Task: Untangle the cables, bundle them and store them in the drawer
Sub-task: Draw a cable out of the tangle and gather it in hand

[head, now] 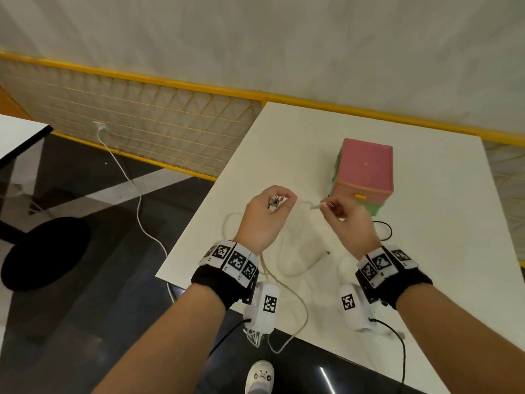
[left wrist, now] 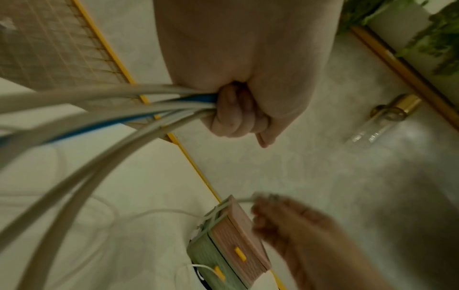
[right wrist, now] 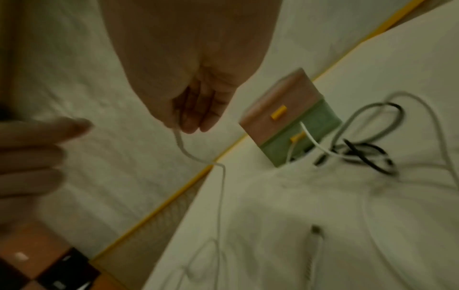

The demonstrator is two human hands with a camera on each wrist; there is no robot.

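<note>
My left hand [head: 270,211] is raised over the white table [head: 426,251] and grips a bunch of looped white cable strands [left wrist: 139,109] in its fist, one strand blue. My right hand [head: 338,211] pinches the free end of the white cable [head: 315,206] just to the right of it; the wrist view shows that end [right wrist: 178,137] hanging from the fingertips. Loops of the same cable [head: 284,268] trail down to the table and over its near edge. The pink and green drawer box [head: 365,174] with yellow handles stands just behind my right hand.
A black cable [right wrist: 367,149] and more white cable lie tangled beside the drawer box [right wrist: 290,117]. A white cord [head: 133,183] runs across the dark floor to the yellow mesh fence [head: 127,118]. A black stool [head: 45,251] stands at the left.
</note>
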